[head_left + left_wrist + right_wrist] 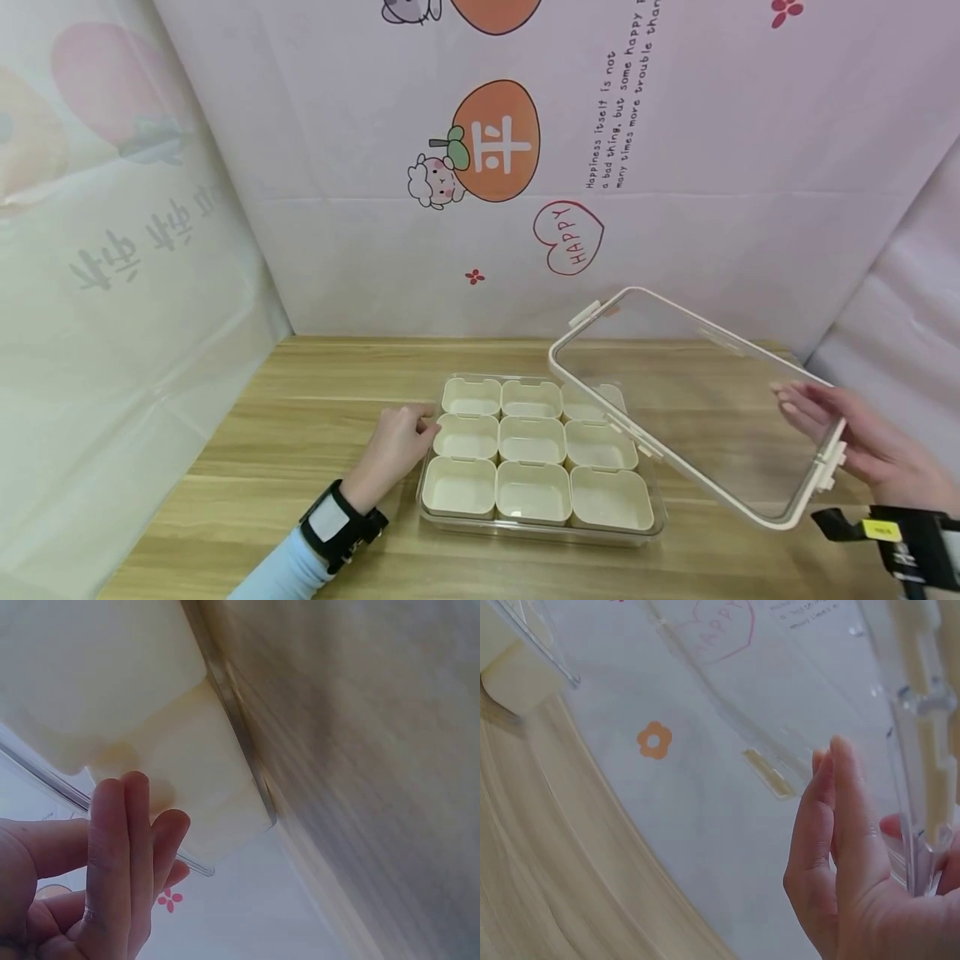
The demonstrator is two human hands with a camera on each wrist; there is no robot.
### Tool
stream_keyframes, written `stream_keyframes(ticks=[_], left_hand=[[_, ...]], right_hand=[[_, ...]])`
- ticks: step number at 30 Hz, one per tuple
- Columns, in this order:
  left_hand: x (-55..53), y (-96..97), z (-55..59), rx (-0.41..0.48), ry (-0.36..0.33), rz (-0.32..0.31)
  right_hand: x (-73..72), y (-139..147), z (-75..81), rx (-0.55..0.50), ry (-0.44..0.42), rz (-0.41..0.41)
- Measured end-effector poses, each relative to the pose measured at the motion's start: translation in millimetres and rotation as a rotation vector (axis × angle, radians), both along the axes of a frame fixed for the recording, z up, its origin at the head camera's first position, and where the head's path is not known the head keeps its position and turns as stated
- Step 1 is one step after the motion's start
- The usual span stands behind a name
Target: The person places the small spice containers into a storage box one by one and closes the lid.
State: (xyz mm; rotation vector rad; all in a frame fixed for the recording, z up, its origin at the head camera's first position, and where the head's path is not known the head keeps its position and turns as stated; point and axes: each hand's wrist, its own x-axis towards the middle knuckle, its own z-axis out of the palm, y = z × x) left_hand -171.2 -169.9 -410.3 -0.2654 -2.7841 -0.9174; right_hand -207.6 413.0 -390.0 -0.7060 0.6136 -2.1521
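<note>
A clear plastic box on the table holds several cream-coloured small bins in rows. At the box's left side is my left hand; in the left wrist view its fingers look fairly straight and touch or nearly touch the clear wall. My right hand holds a transparent lid by its right end, with the thumb and fingers on either side of the edge. The lid has a cream rim and clips. It hangs tilted above the table, its left part overlapping the box's right side in the head view.
The box stands on a wood-grain table. Behind it rises a white printed cloth, and more cloth hangs along the left. Both wrists wear black straps with devices.
</note>
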Motion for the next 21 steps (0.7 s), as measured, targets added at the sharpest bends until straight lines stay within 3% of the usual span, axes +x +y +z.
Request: stream_keyframes(ticks=[3, 6, 9, 12, 16, 21], left_hand=[[0.7, -0.7, -0.3, 0.018, -0.007, -0.009], [1.5, -1.7, -0.8, 0.023, -0.008, -0.021], [2.1, -2.5, -1.6, 0.02, -0.012, -0.031], [2.4, -3.1, -2.0, 0.024, -0.014, -0.037], [2.5, -3.4, -1.5, 0.032, -0.015, -0.039], [2.5, -3.4, -0.7, 0.032, -0.028, -0.041]], right_hand=[[-3.1, -6, -4.6, 0.069, 0.543, -0.019], [-6.1, -14, -6.7, 0.082, 0.961, -0.114], [-9.2, -22, -4.5, 0.094, 1.018, -0.12], [-12.9, -29, -1.3, 0.177, 1.161, -0.21], [-17.6, -34, 0.5, 0.208, 1.169, -0.214], [-26.0, -43, -3.0, 0.157, 1.147, -0.172]])
